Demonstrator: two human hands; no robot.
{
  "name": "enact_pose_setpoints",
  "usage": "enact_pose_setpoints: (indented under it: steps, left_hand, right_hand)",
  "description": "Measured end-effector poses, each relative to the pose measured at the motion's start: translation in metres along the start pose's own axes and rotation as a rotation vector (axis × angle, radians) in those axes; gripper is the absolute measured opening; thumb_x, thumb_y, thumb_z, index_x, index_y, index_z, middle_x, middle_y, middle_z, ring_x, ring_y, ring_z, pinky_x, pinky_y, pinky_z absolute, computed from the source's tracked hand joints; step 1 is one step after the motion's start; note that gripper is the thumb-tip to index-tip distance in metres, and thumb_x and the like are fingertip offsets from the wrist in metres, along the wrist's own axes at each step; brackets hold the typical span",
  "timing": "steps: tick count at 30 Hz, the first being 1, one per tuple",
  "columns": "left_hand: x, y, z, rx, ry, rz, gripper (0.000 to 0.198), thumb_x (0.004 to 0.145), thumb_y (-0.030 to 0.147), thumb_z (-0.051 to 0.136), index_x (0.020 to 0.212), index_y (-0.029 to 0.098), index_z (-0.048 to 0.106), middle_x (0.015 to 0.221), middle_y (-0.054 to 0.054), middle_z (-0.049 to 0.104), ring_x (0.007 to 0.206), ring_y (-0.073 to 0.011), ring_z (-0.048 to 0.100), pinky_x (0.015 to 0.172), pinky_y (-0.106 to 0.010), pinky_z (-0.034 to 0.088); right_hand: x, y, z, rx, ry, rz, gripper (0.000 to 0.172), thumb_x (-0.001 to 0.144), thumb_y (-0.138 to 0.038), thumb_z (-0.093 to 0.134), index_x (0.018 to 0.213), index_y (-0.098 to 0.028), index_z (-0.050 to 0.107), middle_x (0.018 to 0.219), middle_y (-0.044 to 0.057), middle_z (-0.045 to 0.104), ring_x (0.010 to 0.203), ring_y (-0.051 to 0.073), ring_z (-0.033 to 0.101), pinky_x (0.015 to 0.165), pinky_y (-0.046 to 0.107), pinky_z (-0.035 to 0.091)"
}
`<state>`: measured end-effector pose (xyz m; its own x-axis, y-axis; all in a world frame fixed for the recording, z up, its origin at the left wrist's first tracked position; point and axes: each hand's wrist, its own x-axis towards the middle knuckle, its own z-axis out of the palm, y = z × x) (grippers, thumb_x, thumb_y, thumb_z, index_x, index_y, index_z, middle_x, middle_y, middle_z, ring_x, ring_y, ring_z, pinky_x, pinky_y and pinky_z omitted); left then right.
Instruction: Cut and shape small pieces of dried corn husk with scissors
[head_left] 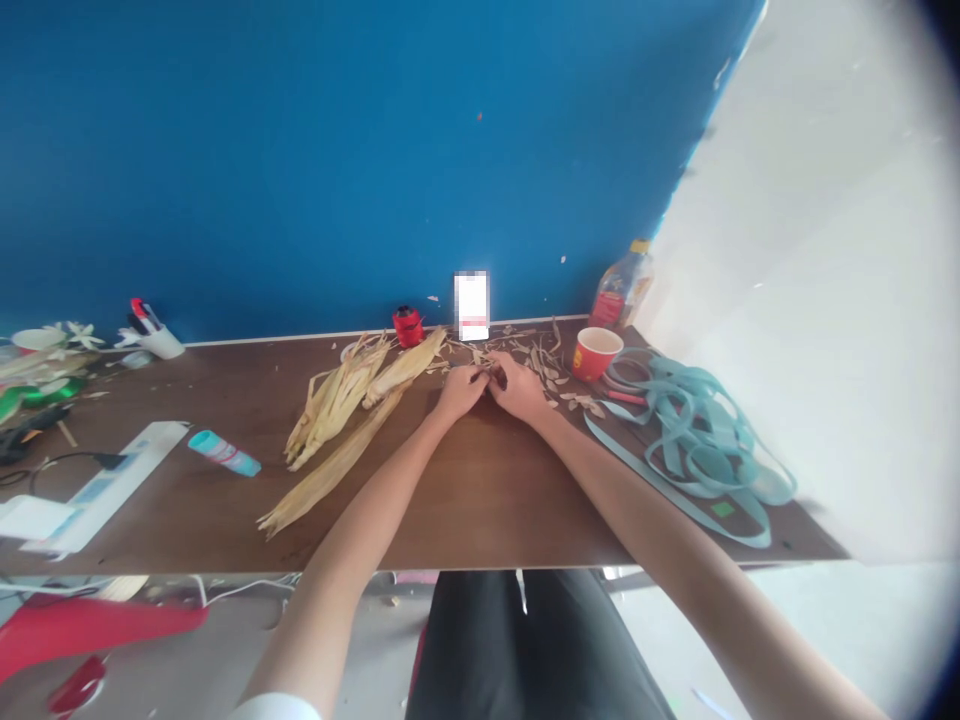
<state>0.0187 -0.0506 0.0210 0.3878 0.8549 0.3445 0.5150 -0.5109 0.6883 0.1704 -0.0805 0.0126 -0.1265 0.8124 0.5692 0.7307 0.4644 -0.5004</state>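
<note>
Both my arms reach out over the brown table (pixel 480 500) and meet near its back edge. My left hand (pixel 460 390) and my right hand (pixel 517 388) are closed with fingertips pinched together around a small pale piece between them, too small to name. Just left of my left hand lies a pile of dried corn husks (pixel 345 410), long and straw-coloured. Small husk scraps (pixel 540 362) are scattered behind and to the right of my right hand.
A red paper cup (pixel 596 352) and a plastic bottle (pixel 622 290) stand at back right, beside a tangle of light blue strapping (pixel 694 440). A red spool (pixel 408 326) sits by the blue wall. A teal tube (pixel 223 453), white box (pixel 112 482) and cup of pens (pixel 154 335) lie left.
</note>
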Motion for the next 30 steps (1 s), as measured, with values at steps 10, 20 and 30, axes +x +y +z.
enact_pose_setpoints:
  steps: [10,20,30]
  left_hand:
    - [0.0007,-0.0001,0.0008,-0.079,-0.005,0.020,0.027,0.087,0.023,0.041,0.075,0.016,0.064,0.062,-0.002,0.063,0.062,-0.0147,0.059,0.066,-0.025,0.045]
    - [-0.0037,0.0067,-0.0031,-0.076,0.015,-0.004,0.026,0.084,0.021,0.042,0.068,0.015,0.061,0.058,-0.001,0.060,0.059,-0.0140,0.057,0.064,-0.024,0.043]
    - [-0.0022,0.0068,-0.0028,-0.082,-0.010,-0.018,0.027,0.082,0.021,0.042,0.069,0.015,0.064,0.058,-0.001,0.062,0.060,-0.0146,0.058,0.066,-0.025,0.045]
  right_hand:
    - [0.0003,0.0015,-0.0002,-0.003,0.021,0.023,0.046,0.079,-0.020,0.051,0.125,-0.023,0.049,0.083,0.001,0.069,0.073,0.019,0.064,0.066,0.029,0.047]
    - [-0.0005,-0.0013,-0.0018,0.003,0.004,0.020,0.046,0.078,-0.020,0.052,0.124,-0.023,0.050,0.081,0.000,0.069,0.072,0.019,0.064,0.066,0.029,0.046]
    - [-0.0007,-0.0001,-0.0011,-0.026,-0.010,0.010,0.048,0.078,-0.021,0.052,0.126,-0.024,0.049,0.082,0.001,0.069,0.072,0.020,0.064,0.064,0.029,0.046]
